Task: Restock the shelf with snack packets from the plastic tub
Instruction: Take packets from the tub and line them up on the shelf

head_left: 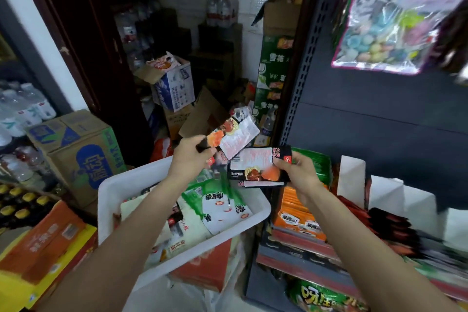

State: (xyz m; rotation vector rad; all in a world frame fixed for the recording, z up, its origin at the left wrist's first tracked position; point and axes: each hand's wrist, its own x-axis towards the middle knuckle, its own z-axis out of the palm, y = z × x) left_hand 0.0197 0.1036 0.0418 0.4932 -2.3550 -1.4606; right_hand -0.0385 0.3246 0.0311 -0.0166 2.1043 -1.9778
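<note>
I see my left hand [188,157] pinching one black and orange snack packet [234,138] above the far rim of the white plastic tub [111,190]. My right hand [296,172] grips a second packet [255,167] just right of the tub, over its far corner. Green and white packets [217,206] lie inside the tub. Right of the tub, the shelf [298,251] holds orange packets [298,213].
</note>
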